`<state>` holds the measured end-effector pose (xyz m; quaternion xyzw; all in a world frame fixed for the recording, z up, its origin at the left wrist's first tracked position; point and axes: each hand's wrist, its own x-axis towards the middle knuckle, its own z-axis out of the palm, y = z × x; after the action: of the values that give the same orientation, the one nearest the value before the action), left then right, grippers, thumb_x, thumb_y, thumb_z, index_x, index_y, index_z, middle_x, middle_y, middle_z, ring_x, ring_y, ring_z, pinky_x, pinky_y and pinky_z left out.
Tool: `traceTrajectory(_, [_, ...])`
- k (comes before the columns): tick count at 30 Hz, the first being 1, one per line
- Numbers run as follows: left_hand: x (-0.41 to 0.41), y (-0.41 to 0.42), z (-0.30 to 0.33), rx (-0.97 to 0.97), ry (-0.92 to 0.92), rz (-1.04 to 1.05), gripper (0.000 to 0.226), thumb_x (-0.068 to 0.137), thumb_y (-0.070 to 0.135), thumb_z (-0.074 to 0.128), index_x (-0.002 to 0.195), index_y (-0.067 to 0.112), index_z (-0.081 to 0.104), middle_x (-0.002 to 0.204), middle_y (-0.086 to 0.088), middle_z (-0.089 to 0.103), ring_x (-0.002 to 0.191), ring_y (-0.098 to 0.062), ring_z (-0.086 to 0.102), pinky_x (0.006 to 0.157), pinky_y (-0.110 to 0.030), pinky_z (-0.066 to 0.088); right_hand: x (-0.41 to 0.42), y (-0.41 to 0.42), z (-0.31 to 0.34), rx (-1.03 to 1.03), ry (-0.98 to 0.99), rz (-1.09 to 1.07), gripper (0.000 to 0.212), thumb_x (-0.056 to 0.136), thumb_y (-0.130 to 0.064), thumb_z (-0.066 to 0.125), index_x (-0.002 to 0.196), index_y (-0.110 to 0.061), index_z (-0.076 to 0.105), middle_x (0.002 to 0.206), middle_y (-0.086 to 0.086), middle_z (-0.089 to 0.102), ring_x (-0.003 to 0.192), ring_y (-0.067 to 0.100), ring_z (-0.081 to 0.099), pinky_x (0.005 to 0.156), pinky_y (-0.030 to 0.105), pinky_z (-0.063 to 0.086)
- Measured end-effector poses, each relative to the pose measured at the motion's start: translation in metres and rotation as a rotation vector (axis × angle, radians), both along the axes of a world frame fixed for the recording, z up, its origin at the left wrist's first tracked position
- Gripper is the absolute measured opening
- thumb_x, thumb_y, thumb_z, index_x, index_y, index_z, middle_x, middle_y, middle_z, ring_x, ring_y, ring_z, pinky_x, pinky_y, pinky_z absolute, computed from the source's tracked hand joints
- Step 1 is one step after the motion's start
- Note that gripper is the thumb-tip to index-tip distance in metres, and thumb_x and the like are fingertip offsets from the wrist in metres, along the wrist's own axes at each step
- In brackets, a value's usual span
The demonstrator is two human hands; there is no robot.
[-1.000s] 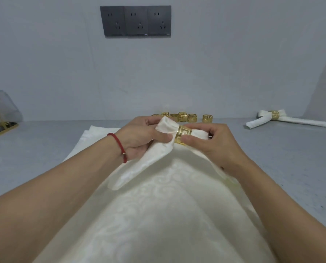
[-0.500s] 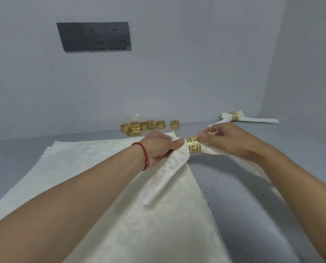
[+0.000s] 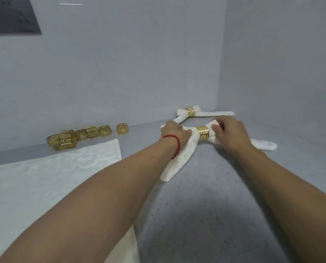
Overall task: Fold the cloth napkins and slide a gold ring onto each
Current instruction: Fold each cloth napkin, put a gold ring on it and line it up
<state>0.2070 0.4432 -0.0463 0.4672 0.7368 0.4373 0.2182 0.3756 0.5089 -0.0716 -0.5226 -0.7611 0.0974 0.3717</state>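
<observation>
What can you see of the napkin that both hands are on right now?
The held napkin is cream cloth with a faint woven pattern, folded into a long strip and gathered through a gold ring with a cut key pattern. Its two tails splay toward the camera on the grey table. The left hand and right hand grip it beside the ring.

Loose rings [image 3: 86,136] left of ringed napkin [image 3: 183,152]

A folded napkin [image 3: 183,154] with a gold ring [image 3: 202,132] at its middle is held on the grey table [image 3: 205,215] by the left hand [image 3: 174,130] and the right hand [image 3: 229,130], one at each side of the ring. Just behind it, a second ringed napkin [image 3: 211,113] is laid near the wall, while loose gold rings [image 3: 82,136] are gathered beyond a flat cloth [image 3: 44,177] at the left.
</observation>
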Motion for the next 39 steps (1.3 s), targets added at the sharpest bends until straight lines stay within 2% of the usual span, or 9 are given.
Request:
traceTrajectory(6, [-0.008, 0.077, -0.012, 0.085, 0.23, 0.064, 0.02, 0.081, 0.023, 0.074, 0.099, 0.013, 0.076, 0.098, -0.003, 0.07, 0.089, -0.019, 0.067, 0.076, -0.023, 0.051, -0.022, 0.068, -0.018, 0.055, -0.112, -0.161, 0.024, 0.107, -0.028, 0.044, 0.123, -0.019, 0.06, 0.116, 0.012, 0.069, 0.108, 0.035, 0.058, 0.084, 0.042, 0.033])
traceTrajectory(10, [-0.023, 0.123, -0.01, 0.103, 0.206, 0.127, 0.023, 0.081, 0.023, 0.075, 0.101, 0.013, 0.077, 0.104, -0.005, 0.072, 0.094, -0.022, 0.069, 0.079, -0.024, 0.052, -0.033, 0.096, -0.02, 0.185, -0.17, -0.215, 0.033, 0.104, -0.031, 0.045, 0.129, -0.012, 0.055, 0.123, 0.012, 0.061, 0.113, 0.033, 0.053, 0.093, 0.046, 0.037])
traceTrajectory(12, [-0.029, 0.142, -0.007, 0.099, 0.199, 0.148, 0.026, 0.083, 0.023, 0.076, 0.106, 0.011, 0.076, 0.108, -0.007, 0.071, 0.096, -0.023, 0.069, 0.078, -0.024, 0.05, -0.036, 0.1, -0.021, 0.215, -0.189, -0.204, 0.03, 0.101, -0.023, 0.048, 0.128, -0.012, 0.054, 0.122, 0.012, 0.059, 0.112, 0.032, 0.052, 0.094, 0.045, 0.036])
traceTrajectory(15, [-0.035, 0.16, -0.001, 0.098, 0.19, 0.195, 0.026, 0.083, 0.023, 0.077, 0.106, 0.012, 0.076, 0.108, -0.008, 0.071, 0.096, -0.025, 0.069, 0.077, -0.024, 0.051, -0.036, 0.097, -0.024, 0.224, -0.204, -0.152, 0.029, 0.095, -0.014, 0.052, 0.123, -0.012, 0.056, 0.118, 0.011, 0.06, 0.109, 0.033, 0.054, 0.093, 0.045, 0.036])
traceTrajectory(20, [-0.037, 0.182, -0.003, 0.09, 0.237, 0.225, 0.03, 0.079, 0.025, 0.081, 0.105, 0.011, 0.074, 0.106, -0.01, 0.071, 0.094, -0.026, 0.069, 0.081, -0.03, 0.057, -0.04, 0.098, -0.026, 0.195, -0.353, -0.121, 0.03, 0.095, -0.019, 0.052, 0.124, -0.014, 0.055, 0.119, 0.008, 0.058, 0.11, 0.03, 0.054, 0.092, 0.045, 0.037])
traceTrajectory(26, [-0.042, 0.193, -0.009, 0.05, 0.238, 0.22, 0.032, 0.08, 0.022, 0.08, 0.108, 0.009, 0.071, 0.108, -0.011, 0.068, 0.097, -0.026, 0.067, 0.08, -0.029, 0.055, -0.039, 0.103, -0.027, 0.17, -0.333, -0.117, 0.029, 0.095, -0.02, 0.05, 0.122, -0.014, 0.056, 0.115, 0.007, 0.059, 0.106, 0.03, 0.056, 0.089, 0.043, 0.038])
traceTrajectory(31, [-0.044, 0.156, -0.003, 0.067, 0.332, 0.175, 0.027, 0.089, 0.006, 0.058, 0.115, 0.005, 0.065, 0.119, -0.014, 0.062, 0.108, -0.03, 0.061, 0.081, -0.028, 0.046, -0.035, 0.1, -0.026, 0.256, -0.344, -0.142, 0.022, 0.091, -0.016, 0.054, 0.11, -0.01, 0.062, 0.103, 0.009, 0.064, 0.092, 0.033, 0.06, 0.079, 0.042, 0.042])
traceTrajectory(35, [-0.053, 0.082, 0.014, 0.055, 0.469, 0.064, 0.031, 0.088, 0.008, 0.057, 0.117, 0.011, 0.064, 0.127, -0.011, 0.053, 0.113, -0.028, 0.056, 0.089, -0.03, 0.045, -0.042, 0.067, -0.024, 0.481, -0.437, -0.088, 0.015, 0.077, -0.009, 0.07, 0.091, -0.006, 0.068, 0.081, 0.011, 0.065, 0.068, 0.035, 0.06, 0.062, 0.04, 0.045])
traceTrajectory(39, [-0.077, -0.017, 0.02, 0.015, 0.521, 0.006, 0.029, 0.086, 0.012, 0.061, 0.114, 0.017, 0.064, 0.121, -0.007, 0.052, 0.108, -0.023, 0.055, 0.081, -0.022, 0.038, -0.049, -0.009, -0.022, 0.554, -0.393, 0.099, 0.018, 0.077, -0.016, 0.076, 0.094, -0.013, 0.072, 0.082, 0.004, 0.067, 0.063, 0.026, 0.061, 0.058, 0.035, 0.045])
